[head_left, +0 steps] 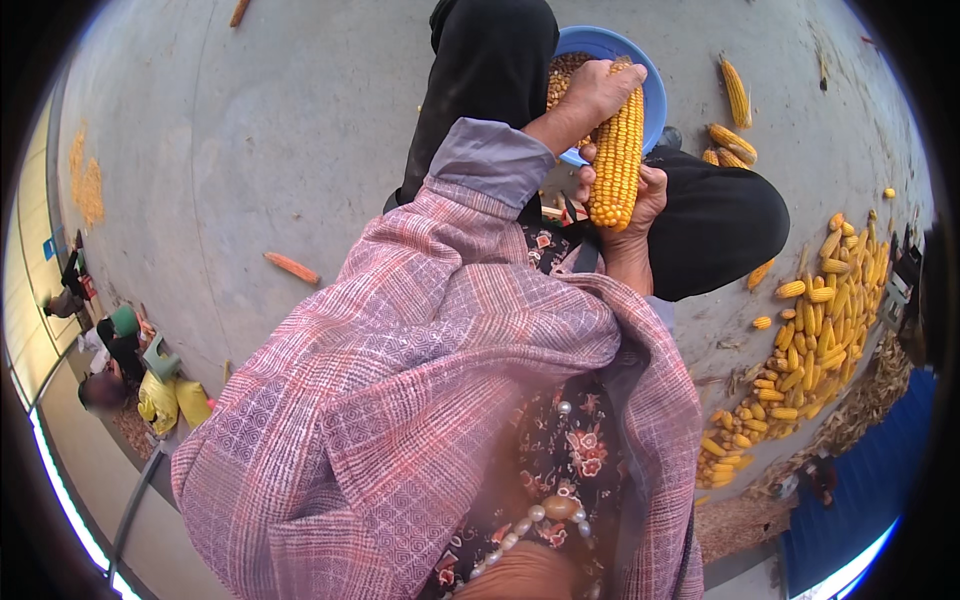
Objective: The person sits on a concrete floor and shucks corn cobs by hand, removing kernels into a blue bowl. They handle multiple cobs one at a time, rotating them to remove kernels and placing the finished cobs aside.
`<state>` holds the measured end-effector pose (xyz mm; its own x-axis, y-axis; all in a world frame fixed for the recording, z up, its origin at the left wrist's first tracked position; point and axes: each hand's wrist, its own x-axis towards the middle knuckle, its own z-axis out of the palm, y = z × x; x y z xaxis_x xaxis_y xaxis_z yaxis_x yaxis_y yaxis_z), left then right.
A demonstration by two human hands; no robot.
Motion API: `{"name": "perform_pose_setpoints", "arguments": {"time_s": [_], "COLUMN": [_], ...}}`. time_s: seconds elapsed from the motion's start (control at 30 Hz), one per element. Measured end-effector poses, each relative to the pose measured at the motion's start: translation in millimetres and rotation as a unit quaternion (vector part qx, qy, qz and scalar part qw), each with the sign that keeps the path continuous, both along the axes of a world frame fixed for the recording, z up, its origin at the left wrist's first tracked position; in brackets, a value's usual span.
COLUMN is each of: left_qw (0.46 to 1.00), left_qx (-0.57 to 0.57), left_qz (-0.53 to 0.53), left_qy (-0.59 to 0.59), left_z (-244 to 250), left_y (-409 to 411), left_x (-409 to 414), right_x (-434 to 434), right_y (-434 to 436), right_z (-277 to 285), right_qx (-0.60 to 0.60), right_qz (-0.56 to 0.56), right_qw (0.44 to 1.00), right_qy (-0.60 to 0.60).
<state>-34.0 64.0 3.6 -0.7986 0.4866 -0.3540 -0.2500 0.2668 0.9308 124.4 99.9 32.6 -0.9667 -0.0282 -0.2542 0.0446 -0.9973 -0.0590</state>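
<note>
A full ear of yellow corn [619,150] is held between both hands, slanting over the near rim of a blue plastic basin [654,82]. Around its far end my left hand [600,86] is closed, the thumb lying across the top. My right hand [641,196] cradles the near end from below, with fingertips showing on the left side of the ear. Rows of kernels cover the visible side of it. Loose corn kernels [559,86] lie in the basin, partly hidden by my left hand and the ear.
My black-trousered knees [712,217] flank the basin. Several corn ears [736,94] lie on the concrete floor [300,135] to the right, near a large corn heap [817,337]. Bare cobs [291,268] are scattered left. Another person [112,375] is by yellow sacks [157,401] at far left.
</note>
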Motion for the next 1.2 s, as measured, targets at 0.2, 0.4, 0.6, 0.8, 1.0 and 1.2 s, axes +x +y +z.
{"name": "perform_pose_setpoints", "arguments": {"time_s": [0.2,0.4,0.6,0.8,1.0,1.2], "left_qw": [1.000,1.000,1.000,1.000,1.000,1.000], "left_qx": [-0.007,-0.011,0.019,-0.009,0.003,-0.001], "left_qz": [-0.007,-0.023,0.002,-0.014,-0.010,-0.005], "left_qy": [-0.005,-0.007,-0.008,0.017,0.008,-0.013], "left_z": [6.8,5.7,14.8,3.1,13.2,13.8], "left_y": [0.1,0.6,-1.4,1.0,-0.5,-0.9], "left_x": [1.3,1.4,3.6,2.6,2.6,3.4], "right_x": [-0.4,-0.4,-0.5,-1.6,-0.9,-1.0], "right_y": [1.3,0.4,0.9,-0.2,-1.2,-1.7], "right_z": [-2.7,-1.9,-2.2,-1.0,0.2,-0.1], "right_qx": [-0.040,-0.060,-0.055,-0.051,-0.064,-0.065], "right_qz": [-0.024,-0.023,-0.018,-0.017,-0.021,-0.022], "right_qw": [0.998,0.997,0.998,0.998,0.997,0.997], "right_qy": [0.036,0.040,0.036,0.042,0.044,0.043]}}
